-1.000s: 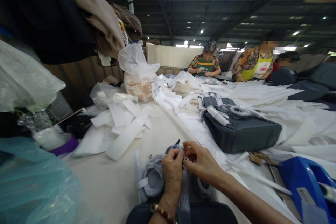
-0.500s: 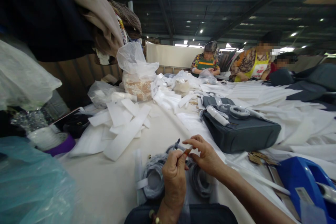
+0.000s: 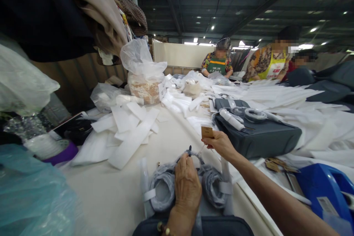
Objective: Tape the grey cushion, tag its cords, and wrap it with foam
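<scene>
My right hand [image 3: 221, 144] pinches a small brown tag [image 3: 207, 132] by its lower edge, with a thin string hanging below it. Lower and to the left, my left hand [image 3: 188, 182] has its fingers closed at the wrapped handle of a dark bag [image 3: 221, 226]; what lies under the fingertips is hidden. Two plastic-wrapped coils, a left one [image 3: 162, 188] and a right one [image 3: 215, 187], lie on either side of my left hand. A small dark tip [image 3: 189, 150] sticks up just beyond the fingers.
Another dark bag [image 3: 262, 136] lies at the right, near a blue container [image 3: 320, 188]. White foam strips [image 3: 135, 136] are piled at the left by a purple tape roll [image 3: 65, 153]. Brown tags [image 3: 272, 165] lie at the right. Several people are at the far side.
My hands have come apart. The right one has moved up and right with the brown tag, now in plain view; the left has moved down onto the bag's handle area.
</scene>
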A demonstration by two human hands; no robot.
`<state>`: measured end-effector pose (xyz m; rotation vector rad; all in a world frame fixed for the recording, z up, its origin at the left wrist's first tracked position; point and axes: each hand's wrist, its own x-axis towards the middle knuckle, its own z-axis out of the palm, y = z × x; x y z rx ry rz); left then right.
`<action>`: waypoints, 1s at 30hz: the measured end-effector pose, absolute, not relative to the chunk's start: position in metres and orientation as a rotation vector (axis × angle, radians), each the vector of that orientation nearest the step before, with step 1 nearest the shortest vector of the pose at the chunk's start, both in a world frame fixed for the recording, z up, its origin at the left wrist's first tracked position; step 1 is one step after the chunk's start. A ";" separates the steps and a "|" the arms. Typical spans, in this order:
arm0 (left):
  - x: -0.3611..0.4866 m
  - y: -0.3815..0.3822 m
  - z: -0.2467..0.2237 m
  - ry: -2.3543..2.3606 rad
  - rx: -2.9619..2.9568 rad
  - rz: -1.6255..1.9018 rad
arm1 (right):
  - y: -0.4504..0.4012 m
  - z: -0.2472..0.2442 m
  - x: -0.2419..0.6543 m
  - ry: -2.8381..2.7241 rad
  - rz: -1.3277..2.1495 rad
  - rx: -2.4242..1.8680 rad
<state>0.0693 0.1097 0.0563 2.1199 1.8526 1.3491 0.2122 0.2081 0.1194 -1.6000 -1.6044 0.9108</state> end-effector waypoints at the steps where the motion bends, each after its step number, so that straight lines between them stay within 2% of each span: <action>1: 0.069 0.109 0.056 1.890 2.160 1.285 | 0.212 0.117 0.212 -1.609 0.912 -1.638; 5: 0.069 0.109 0.051 1.947 2.235 1.146 | 0.221 0.100 0.206 -1.640 0.933 -1.801; 9: 0.067 0.110 0.045 1.960 2.254 1.198 | 0.220 0.098 0.206 -1.748 0.903 -1.930; 13: 0.064 0.113 0.040 1.918 2.225 1.260 | 0.201 0.130 0.217 -1.861 0.568 -1.894; 17: 0.065 0.115 0.043 1.823 2.126 1.357 | 0.136 0.148 0.220 -1.974 0.355 -1.708; 19: 0.068 0.114 0.051 1.744 2.066 1.449 | 0.093 0.135 0.220 -2.041 0.315 -1.611; 24: 0.048 0.106 0.098 1.662 2.015 1.510 | 0.022 0.083 0.219 -2.287 -0.199 -1.262; 27: 0.005 0.093 0.128 1.664 1.886 1.555 | 0.015 0.073 0.218 -2.277 -0.235 -1.305; 30: -0.042 0.073 0.125 1.863 1.717 1.420 | 0.018 0.075 0.218 -2.258 -0.236 -1.334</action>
